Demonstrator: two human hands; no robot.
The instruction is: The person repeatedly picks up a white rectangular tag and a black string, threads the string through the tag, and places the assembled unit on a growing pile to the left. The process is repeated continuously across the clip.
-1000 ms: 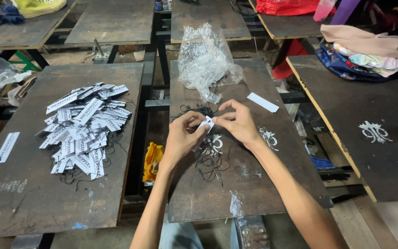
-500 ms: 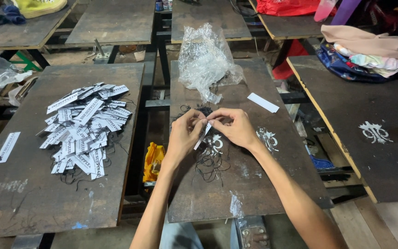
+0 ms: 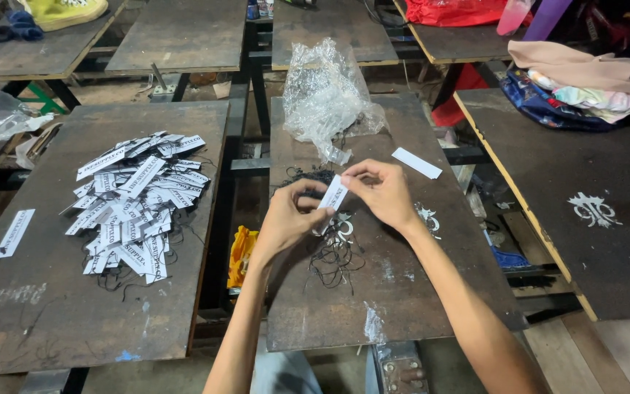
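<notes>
We held a small white paper tag (image 3: 332, 195) between both hands above the middle of the dark wooden table (image 3: 402, 306). Our left hand (image 3: 286, 219) was curled, its thumb and fingertips pinched on the tag's lower end; our right hand (image 3: 384, 191) was likewise closed in a pinch on the upper end. The tag was a narrow flat strip, tilted, with dark print we did not read.

Under the hands lay a loose tangle of thin black strings (image 3: 333, 255), touching the tabletop. At the far edge of the same table sat a crumpled clear plastic bag (image 3: 326, 95), shiny and wrinkled; whether it held anything we could not tell. Just beside it, toward the right edge, lay one more white strip (image 3: 416, 162), flat and alone.

On the table to the left (image 3: 38, 321), worn and scuffed, a heap of white tags (image 3: 136, 201) with black strings was piled near its far half, and a single tag (image 3: 14, 233) lay apart by the left edge. Folded cloth (image 3: 585, 84) rested on the far corner of the right-hand table.
</notes>
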